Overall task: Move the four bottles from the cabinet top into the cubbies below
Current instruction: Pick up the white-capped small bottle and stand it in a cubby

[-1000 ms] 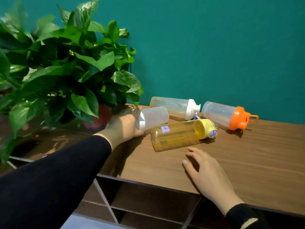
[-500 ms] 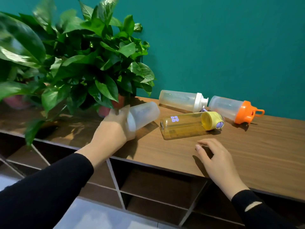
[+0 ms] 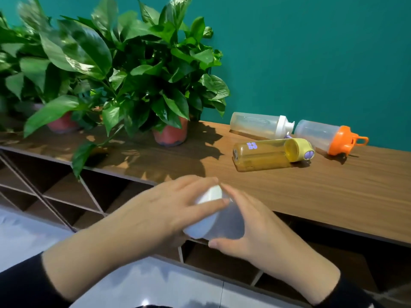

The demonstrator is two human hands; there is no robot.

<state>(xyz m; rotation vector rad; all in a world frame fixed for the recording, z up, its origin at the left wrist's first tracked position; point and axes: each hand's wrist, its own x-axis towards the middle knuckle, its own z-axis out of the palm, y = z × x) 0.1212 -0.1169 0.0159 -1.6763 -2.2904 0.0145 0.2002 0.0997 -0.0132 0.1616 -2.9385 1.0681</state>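
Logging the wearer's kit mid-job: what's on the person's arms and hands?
Both hands, left hand and right hand, are bare: no gloves, rings or watch visible. Dark black long sleeves are pushed back, leaving the forearms uncovered. Motion blur hides finer detail.

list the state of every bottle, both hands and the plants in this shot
white-lidded bottle: off the cabinet top, tilted, held by both hands
left hand: wrapped around its lid end
right hand: gripping its clear body
amber bottle: lying on its side, yellow cap on
white-capped clear bottle: lying on its side by the wall
orange-lidded bottle: lying on its side, lid on
potted plants: upright
cubbies: what shows looks empty
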